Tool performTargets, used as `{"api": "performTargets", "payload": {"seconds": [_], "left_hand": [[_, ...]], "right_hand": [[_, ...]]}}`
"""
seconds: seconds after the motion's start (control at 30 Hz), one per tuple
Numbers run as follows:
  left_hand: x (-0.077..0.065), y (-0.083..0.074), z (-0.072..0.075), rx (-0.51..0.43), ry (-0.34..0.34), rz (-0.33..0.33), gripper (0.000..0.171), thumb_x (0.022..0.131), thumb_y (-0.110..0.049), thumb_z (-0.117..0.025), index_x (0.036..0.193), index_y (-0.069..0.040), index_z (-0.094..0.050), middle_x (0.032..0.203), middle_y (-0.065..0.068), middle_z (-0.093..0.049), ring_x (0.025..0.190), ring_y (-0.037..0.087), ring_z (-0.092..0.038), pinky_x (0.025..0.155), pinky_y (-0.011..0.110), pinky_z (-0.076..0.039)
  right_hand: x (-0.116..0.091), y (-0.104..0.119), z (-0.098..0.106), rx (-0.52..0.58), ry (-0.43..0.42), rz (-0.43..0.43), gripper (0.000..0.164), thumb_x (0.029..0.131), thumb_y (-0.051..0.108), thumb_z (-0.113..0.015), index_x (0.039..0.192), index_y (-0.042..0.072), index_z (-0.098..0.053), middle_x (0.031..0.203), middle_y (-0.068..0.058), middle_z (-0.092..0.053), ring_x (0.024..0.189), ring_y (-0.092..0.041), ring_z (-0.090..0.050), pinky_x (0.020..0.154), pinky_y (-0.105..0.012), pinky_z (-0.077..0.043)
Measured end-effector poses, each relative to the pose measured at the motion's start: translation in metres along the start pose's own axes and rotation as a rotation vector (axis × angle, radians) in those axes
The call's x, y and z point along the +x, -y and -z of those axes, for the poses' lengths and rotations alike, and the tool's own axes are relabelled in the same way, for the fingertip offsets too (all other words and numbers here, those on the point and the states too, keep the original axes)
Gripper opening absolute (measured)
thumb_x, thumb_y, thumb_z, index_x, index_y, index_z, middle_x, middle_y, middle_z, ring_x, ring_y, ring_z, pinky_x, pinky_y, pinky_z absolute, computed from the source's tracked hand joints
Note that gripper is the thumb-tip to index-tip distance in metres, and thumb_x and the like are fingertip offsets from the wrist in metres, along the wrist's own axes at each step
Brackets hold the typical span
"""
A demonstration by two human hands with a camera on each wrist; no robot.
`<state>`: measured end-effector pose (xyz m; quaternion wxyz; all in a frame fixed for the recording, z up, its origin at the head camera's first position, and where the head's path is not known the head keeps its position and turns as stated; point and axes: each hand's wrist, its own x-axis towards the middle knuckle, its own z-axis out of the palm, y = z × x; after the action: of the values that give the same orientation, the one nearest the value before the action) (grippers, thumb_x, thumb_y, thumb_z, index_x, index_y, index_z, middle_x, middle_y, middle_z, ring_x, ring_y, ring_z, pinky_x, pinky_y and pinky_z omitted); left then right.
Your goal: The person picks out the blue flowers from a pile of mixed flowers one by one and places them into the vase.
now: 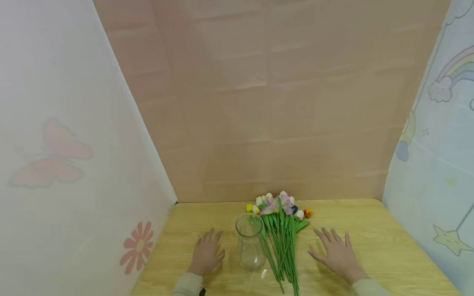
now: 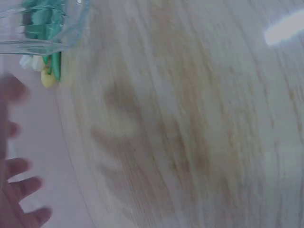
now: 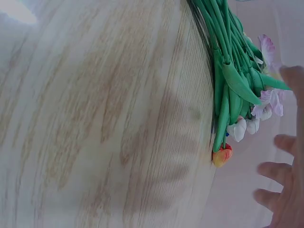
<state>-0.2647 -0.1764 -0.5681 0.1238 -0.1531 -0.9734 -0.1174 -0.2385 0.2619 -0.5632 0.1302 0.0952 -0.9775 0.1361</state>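
Observation:
A clear glass vase (image 1: 252, 250) stands upright on the wooden table, with no stems seen inside it. Right beside it lies a bunch of artificial flowers (image 1: 284, 238), green stems toward me and white, yellow, lilac, blue and orange heads at the far end. My left hand (image 1: 207, 254) is left of the vase, fingers spread, holding nothing. To the right of the flowers, my right hand (image 1: 336, 255) has its fingers apart and is likewise without a thing in it. In the right wrist view the tulip heads (image 3: 236, 128) appear near that hand's fingers.
The wooden table (image 1: 385, 246) runs back to a brown sheet-covered wall (image 1: 281, 102). A white panel with a butterfly and flower print (image 1: 74, 197) borders the left side. On the right is a panel with rainbow and star drawings (image 1: 437, 172).

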Motion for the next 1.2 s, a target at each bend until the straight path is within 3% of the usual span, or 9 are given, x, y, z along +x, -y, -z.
{"api": "performTargets", "payload": {"seconds": [0.1, 0.17, 0.27, 0.43, 0.57, 0.67, 0.77, 0.9, 1.2], "left_hand": [[-0.001, -0.003, 0.007, -0.029, 0.060, 0.004, 0.035, 0.088, -0.025, -0.069, 0.117, -0.007, -0.063, 0.115, 0.016, -0.065, 0.085, 0.028, -0.066, 0.069, 0.040, -0.057], [-0.002, -0.003, 0.007, -0.021, 0.125, 0.024, 0.024, 0.089, -0.023, -0.067, 0.108, -0.008, -0.067, 0.095, 0.007, -0.069, 0.060, 0.015, -0.059, 0.049, 0.027, -0.050], [-0.005, 0.000, 0.003, -0.026, 0.214, 0.054, 0.015, 0.090, -0.022, -0.066, 0.098, -0.010, -0.068, 0.078, -0.001, -0.066, 0.048, 0.007, -0.046, 0.040, 0.022, -0.040], [-0.008, 0.002, -0.006, -0.026, 0.283, 0.055, 0.012, 0.086, -0.020, -0.065, 0.092, -0.010, -0.069, 0.081, 0.001, -0.070, 0.066, 0.013, -0.062, 0.054, 0.030, -0.052], [-0.003, -0.006, -0.005, -0.103, 0.328, 0.048, 0.018, 0.086, -0.019, -0.064, 0.100, -0.008, -0.068, 0.082, 0.002, -0.070, 0.066, 0.015, -0.063, 0.056, 0.031, -0.053], [0.003, -0.017, 0.001, -0.247, 0.388, 0.062, 0.036, 0.087, -0.025, -0.066, 0.118, -0.006, -0.063, 0.092, 0.003, -0.069, 0.071, 0.015, -0.063, 0.060, 0.032, -0.053], [0.011, -0.030, 0.001, -0.415, 0.416, 0.059, 0.069, 0.084, -0.035, -0.073, 0.140, -0.005, -0.045, 0.124, 0.012, -0.061, 0.102, 0.027, -0.064, 0.082, 0.044, -0.055], [0.018, -0.046, -0.006, -0.589, 0.379, 0.031, 0.101, 0.078, -0.041, -0.080, 0.151, -0.001, -0.023, 0.152, 0.025, -0.031, 0.137, 0.043, -0.036, 0.106, 0.060, -0.036], [0.021, -0.064, -0.016, -0.838, 0.289, 0.094, 0.109, 0.073, -0.029, -0.085, 0.154, -0.007, -0.015, 0.154, 0.026, -0.023, 0.139, 0.049, -0.027, 0.106, 0.068, -0.028]], "right_hand": [[0.000, 0.000, 0.001, -0.001, 0.057, -0.013, 0.060, 0.087, 0.053, -0.064, 0.127, 0.009, -0.060, 0.122, -0.018, -0.064, 0.105, -0.040, -0.063, 0.100, -0.068, -0.034], [0.000, 0.000, 0.002, 0.011, 0.119, -0.033, 0.047, 0.088, 0.045, -0.065, 0.117, 0.009, -0.064, 0.110, -0.013, -0.070, 0.088, -0.030, -0.068, 0.084, -0.057, -0.050], [-0.001, -0.001, 0.002, 0.058, 0.209, -0.069, 0.029, 0.089, 0.033, -0.067, 0.108, 0.010, -0.065, 0.096, -0.007, -0.072, 0.073, -0.019, -0.067, 0.059, -0.040, -0.054], [-0.005, -0.002, 0.002, 0.107, 0.272, -0.112, 0.017, 0.089, 0.023, -0.067, 0.103, 0.013, -0.065, 0.084, 0.002, -0.068, 0.066, -0.013, -0.061, 0.051, -0.032, -0.047], [-0.005, -0.004, 0.001, 0.115, 0.280, -0.118, 0.016, 0.090, 0.021, -0.066, 0.103, 0.013, -0.064, 0.079, 0.005, -0.066, 0.062, -0.010, -0.055, 0.049, -0.031, -0.044], [-0.004, -0.003, -0.001, 0.120, 0.279, -0.111, 0.015, 0.090, 0.021, -0.065, 0.104, 0.013, -0.065, 0.077, 0.005, -0.064, 0.059, -0.009, -0.052, 0.048, -0.029, -0.042], [-0.004, -0.002, -0.002, 0.123, 0.279, -0.114, 0.015, 0.091, 0.020, -0.065, 0.104, 0.013, -0.065, 0.076, 0.005, -0.064, 0.058, -0.009, -0.052, 0.048, -0.029, -0.042], [-0.005, -0.001, -0.003, 0.132, 0.285, -0.124, 0.016, 0.091, 0.020, -0.065, 0.105, 0.013, -0.065, 0.078, 0.005, -0.066, 0.059, -0.008, -0.053, 0.048, -0.029, -0.043], [-0.007, 0.001, -0.003, 0.125, 0.283, -0.133, 0.015, 0.091, 0.020, -0.064, 0.104, 0.013, -0.065, 0.078, 0.006, -0.066, 0.059, -0.008, -0.053, 0.048, -0.029, -0.042]]}}
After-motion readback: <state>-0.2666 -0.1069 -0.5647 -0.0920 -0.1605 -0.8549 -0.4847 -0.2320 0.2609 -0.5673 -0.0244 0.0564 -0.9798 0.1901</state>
